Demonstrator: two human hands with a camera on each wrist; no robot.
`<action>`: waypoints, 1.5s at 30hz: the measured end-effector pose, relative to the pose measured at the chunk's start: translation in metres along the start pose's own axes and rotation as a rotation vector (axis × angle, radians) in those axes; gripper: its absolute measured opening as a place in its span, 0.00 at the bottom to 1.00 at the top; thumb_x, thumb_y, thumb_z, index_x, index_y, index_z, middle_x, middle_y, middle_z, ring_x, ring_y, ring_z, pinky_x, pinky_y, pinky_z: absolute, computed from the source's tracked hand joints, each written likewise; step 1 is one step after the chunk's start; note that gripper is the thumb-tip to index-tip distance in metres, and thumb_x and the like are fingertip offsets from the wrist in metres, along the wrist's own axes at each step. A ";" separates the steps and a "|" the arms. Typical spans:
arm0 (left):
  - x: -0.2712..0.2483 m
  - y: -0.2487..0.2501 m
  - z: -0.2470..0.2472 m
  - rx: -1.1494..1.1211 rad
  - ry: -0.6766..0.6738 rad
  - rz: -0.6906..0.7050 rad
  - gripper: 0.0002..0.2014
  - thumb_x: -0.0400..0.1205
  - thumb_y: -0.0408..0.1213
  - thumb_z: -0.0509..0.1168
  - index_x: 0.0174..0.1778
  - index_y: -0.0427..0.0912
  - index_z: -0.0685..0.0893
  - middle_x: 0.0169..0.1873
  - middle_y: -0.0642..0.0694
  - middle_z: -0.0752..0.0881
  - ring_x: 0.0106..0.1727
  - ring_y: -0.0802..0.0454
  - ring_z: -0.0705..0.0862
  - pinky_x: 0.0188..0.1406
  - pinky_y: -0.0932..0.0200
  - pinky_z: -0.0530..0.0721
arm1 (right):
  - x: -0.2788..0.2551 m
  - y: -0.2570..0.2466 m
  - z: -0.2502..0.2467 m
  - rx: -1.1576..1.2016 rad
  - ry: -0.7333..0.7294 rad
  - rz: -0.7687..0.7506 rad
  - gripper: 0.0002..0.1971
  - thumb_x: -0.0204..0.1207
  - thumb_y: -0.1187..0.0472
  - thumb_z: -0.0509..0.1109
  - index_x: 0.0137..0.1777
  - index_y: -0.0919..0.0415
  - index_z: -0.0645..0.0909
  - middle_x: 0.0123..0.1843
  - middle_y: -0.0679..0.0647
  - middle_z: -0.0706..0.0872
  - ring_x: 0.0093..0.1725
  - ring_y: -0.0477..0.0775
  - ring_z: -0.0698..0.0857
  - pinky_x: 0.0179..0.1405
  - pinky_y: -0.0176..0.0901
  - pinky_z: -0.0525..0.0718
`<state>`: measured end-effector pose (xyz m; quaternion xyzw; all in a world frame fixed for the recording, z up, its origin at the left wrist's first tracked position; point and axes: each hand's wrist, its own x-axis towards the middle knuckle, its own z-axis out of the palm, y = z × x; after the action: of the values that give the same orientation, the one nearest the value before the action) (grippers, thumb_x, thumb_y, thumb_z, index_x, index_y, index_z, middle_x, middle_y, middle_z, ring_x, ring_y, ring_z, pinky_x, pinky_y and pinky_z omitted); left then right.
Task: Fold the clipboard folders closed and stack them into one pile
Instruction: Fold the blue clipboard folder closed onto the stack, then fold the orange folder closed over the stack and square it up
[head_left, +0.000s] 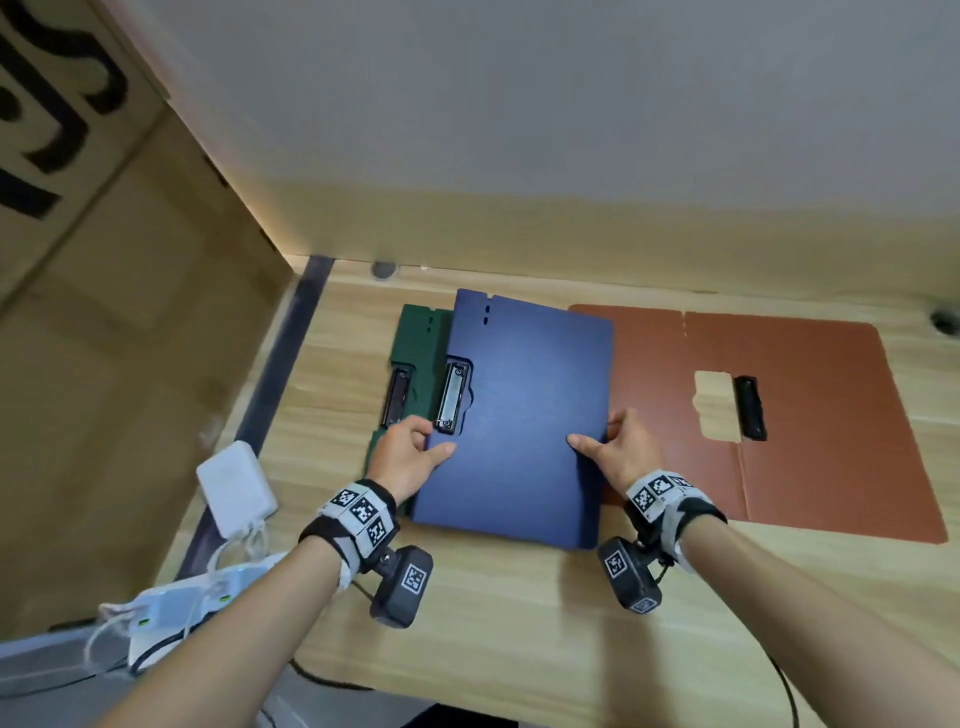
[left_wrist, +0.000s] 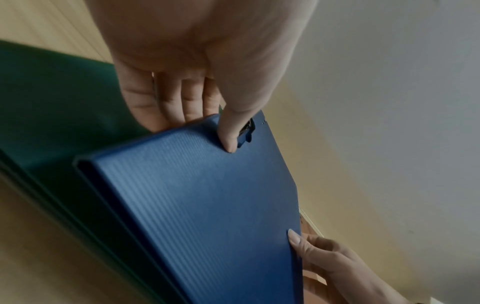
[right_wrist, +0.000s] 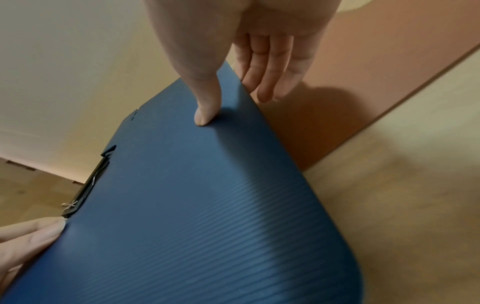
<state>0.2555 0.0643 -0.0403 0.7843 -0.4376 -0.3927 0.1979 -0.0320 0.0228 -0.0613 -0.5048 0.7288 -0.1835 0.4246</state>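
Note:
A closed blue clipboard folder (head_left: 524, 410) (left_wrist: 207, 205) (right_wrist: 207, 205) is held over a closed green folder (head_left: 418, 343) (left_wrist: 52, 107), covering most of it. My left hand (head_left: 410, 452) (left_wrist: 192, 98) pinches the blue folder's left edge near its metal clip (head_left: 453, 397), thumb on top, fingers beneath. My right hand (head_left: 621, 449) (right_wrist: 249, 67) pinches its right edge the same way. An orange-brown folder (head_left: 769, 410) (right_wrist: 363, 72) lies open flat on the table to the right, its black clip (head_left: 749, 408) showing.
The wooden table (head_left: 519, 623) meets a wall at the back. A large cardboard box (head_left: 119, 312) stands at the left. A white charger (head_left: 236, 488) and a white power strip with cables (head_left: 171, 608) lie at the table's left edge.

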 end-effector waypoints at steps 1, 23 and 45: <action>0.003 -0.007 -0.009 -0.006 0.022 -0.010 0.17 0.75 0.42 0.76 0.56 0.41 0.83 0.31 0.53 0.75 0.36 0.52 0.76 0.40 0.60 0.74 | 0.001 -0.008 0.008 -0.001 -0.015 -0.009 0.19 0.65 0.52 0.84 0.39 0.52 0.73 0.36 0.45 0.82 0.36 0.50 0.82 0.31 0.38 0.72; 0.008 -0.049 -0.024 -0.028 0.253 0.038 0.19 0.80 0.33 0.71 0.68 0.40 0.83 0.60 0.44 0.77 0.65 0.47 0.76 0.67 0.62 0.72 | 0.029 -0.026 0.072 -0.423 -0.021 -0.146 0.35 0.63 0.29 0.73 0.60 0.55 0.73 0.56 0.51 0.75 0.49 0.57 0.81 0.48 0.58 0.85; -0.018 0.076 0.050 -0.105 0.003 0.254 0.21 0.81 0.27 0.61 0.70 0.44 0.77 0.66 0.48 0.80 0.69 0.51 0.79 0.68 0.54 0.77 | -0.008 0.030 -0.063 -0.113 0.015 -0.100 0.16 0.80 0.54 0.70 0.65 0.57 0.75 0.58 0.48 0.84 0.51 0.44 0.83 0.53 0.40 0.79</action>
<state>0.1701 0.0402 -0.0138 0.7116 -0.5120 -0.3858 0.2874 -0.0988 0.0325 -0.0424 -0.5623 0.7151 -0.1665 0.3804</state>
